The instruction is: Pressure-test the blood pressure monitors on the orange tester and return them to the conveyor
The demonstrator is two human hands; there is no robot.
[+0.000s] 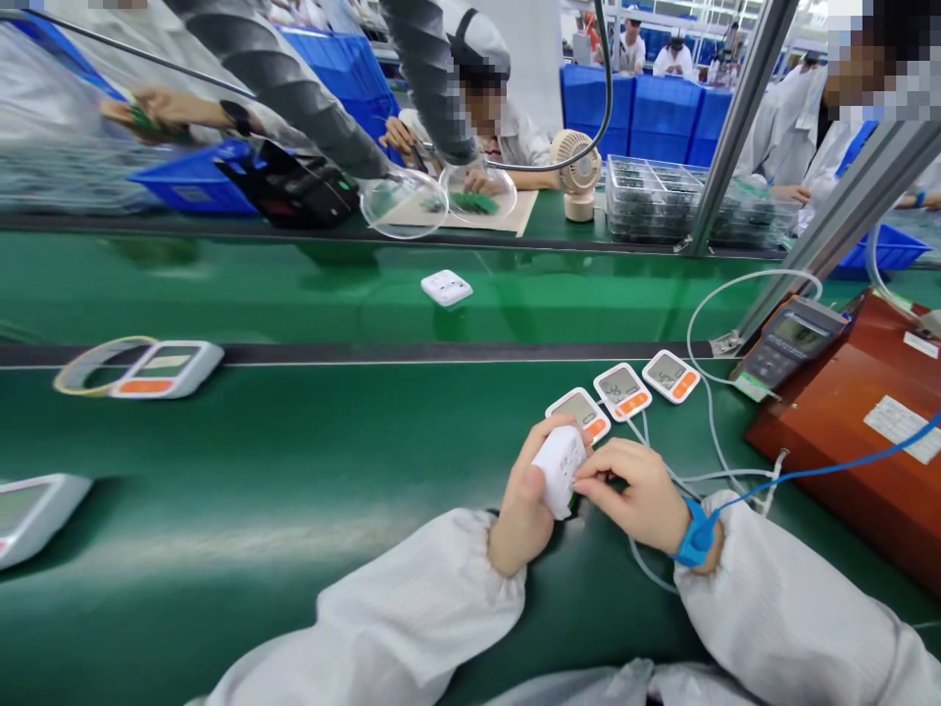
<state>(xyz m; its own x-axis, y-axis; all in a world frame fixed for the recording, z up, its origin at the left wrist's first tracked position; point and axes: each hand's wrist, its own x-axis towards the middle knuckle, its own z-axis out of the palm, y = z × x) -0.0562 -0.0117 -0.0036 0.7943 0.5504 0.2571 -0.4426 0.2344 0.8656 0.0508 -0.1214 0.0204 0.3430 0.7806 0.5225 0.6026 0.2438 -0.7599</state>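
My left hand [523,505] is closed around a white blood pressure monitor [560,463], its back turned up towards me. My right hand [636,493] pinches at that monitor's right edge; whatever sits between the fingertips is hidden. A blue wrist strap [697,534] with a blue cord circles my right wrist. Just beyond my hands lie three similar monitors with orange buttons: a near one [577,410] partly covered by my left hand, a middle one [622,392] and a far one [670,377]. Pale tubes [724,478] run behind my right hand.
At right stand a red-brown box [845,431] and a handheld meter [790,338]. Left on the green bench are a monitor with a band [166,371] and another monitor [40,515]. A white unit [447,287] lies on the green strip beyond. Across it, co-workers sit by a fan [578,172].
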